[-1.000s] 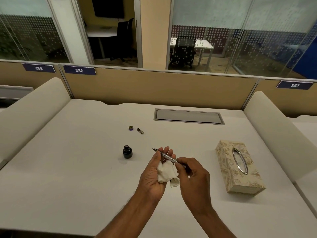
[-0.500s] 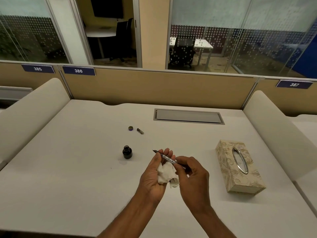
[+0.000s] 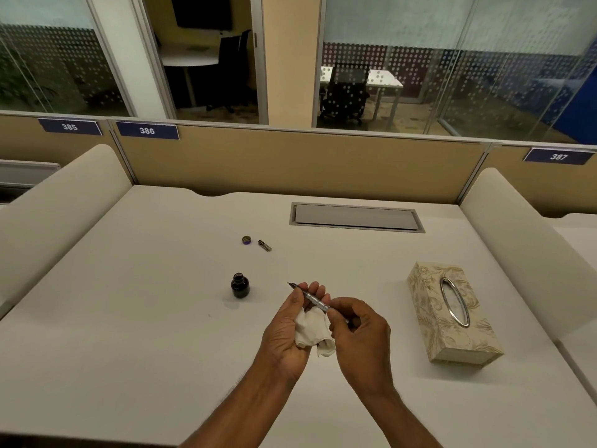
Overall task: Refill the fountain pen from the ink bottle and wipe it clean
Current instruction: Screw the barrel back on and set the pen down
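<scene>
My right hand (image 3: 358, 331) pinches the rear of the fountain pen (image 3: 310, 297), whose nib points up and left past my left fingers. My left hand (image 3: 290, 328) lies palm up under the pen and cradles a crumpled white tissue (image 3: 311, 331); its thumb presses the pen against the fingers. The open ink bottle (image 3: 240, 285) stands on the white desk (image 3: 135, 318), left of my hands. The bottle's cap (image 3: 246, 239) and a small dark pen part (image 3: 264, 245) lie farther back.
A patterned tissue box (image 3: 452, 312) sits to the right of my hands. A grey cable hatch (image 3: 355, 217) is set in the desk at the back. Padded dividers stand on the left (image 3: 55, 202) and right (image 3: 523, 227).
The hands, pen and tissue have barely shifted; the grip stays the same. The view has moved slightly.
</scene>
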Action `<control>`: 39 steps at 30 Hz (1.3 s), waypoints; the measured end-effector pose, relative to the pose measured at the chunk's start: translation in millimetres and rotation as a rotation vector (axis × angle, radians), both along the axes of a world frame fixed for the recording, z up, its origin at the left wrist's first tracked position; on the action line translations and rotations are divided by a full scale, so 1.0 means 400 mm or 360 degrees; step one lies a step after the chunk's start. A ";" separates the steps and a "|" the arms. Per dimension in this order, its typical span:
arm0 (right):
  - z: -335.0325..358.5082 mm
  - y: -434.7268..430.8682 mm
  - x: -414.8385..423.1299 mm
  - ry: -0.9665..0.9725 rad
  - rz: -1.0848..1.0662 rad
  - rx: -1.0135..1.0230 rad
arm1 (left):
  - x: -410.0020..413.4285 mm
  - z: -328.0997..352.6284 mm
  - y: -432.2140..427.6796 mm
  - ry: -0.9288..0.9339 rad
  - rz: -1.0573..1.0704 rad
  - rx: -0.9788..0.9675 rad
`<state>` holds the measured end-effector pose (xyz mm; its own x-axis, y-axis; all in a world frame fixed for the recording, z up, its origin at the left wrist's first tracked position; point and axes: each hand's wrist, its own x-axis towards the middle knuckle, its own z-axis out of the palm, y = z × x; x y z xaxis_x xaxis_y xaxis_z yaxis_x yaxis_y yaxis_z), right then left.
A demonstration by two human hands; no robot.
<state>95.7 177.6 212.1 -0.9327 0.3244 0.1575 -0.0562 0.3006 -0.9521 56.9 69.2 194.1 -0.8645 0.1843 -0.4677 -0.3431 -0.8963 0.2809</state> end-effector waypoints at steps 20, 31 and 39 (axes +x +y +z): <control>-0.122 -0.080 -0.071 -0.0026 -0.0125 0.0555 | -0.045 -0.061 -0.047 -0.0175 -0.0241 -0.0245; -0.285 -0.056 -0.188 0.0033 -0.0211 0.0981 | -0.085 -0.173 -0.115 -0.0188 -0.0092 -0.0265; -0.419 -0.032 -0.279 0.0001 -0.0149 0.1368 | -0.099 -0.227 -0.164 -0.0179 -0.0137 -0.0383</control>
